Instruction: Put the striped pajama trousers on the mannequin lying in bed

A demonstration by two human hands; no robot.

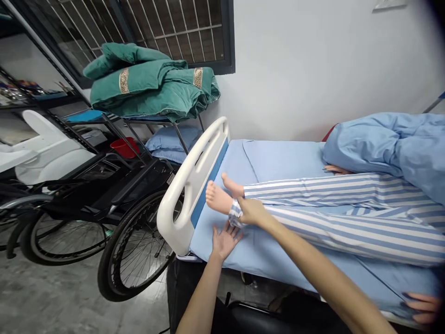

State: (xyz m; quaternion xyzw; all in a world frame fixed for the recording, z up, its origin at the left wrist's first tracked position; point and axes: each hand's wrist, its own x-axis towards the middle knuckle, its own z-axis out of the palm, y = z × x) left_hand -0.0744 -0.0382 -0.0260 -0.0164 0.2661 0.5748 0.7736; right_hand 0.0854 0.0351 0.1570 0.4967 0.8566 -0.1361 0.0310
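Right fingers (pixel 244 217) pinching striped trouser cuff (pixel 235 211); left fingers (pixel 227 227) spread, palm up, just beside cuff.

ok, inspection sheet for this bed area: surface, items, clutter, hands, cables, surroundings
Surface: light-blue bed sheet, lightly creased
Job's things: striped trousers; bare manikin feet near the white footboard
Clutter: bunched blue quilt at the right
Hands: right hand grips the near trouser cuff; left hand open, palm up, beside it; another hand at lower right, owner unclear
Cables: thin dark line on the floor, possibly a cord
Surroundings: wheelchair, red bucket, green bedding on a rack, barred window
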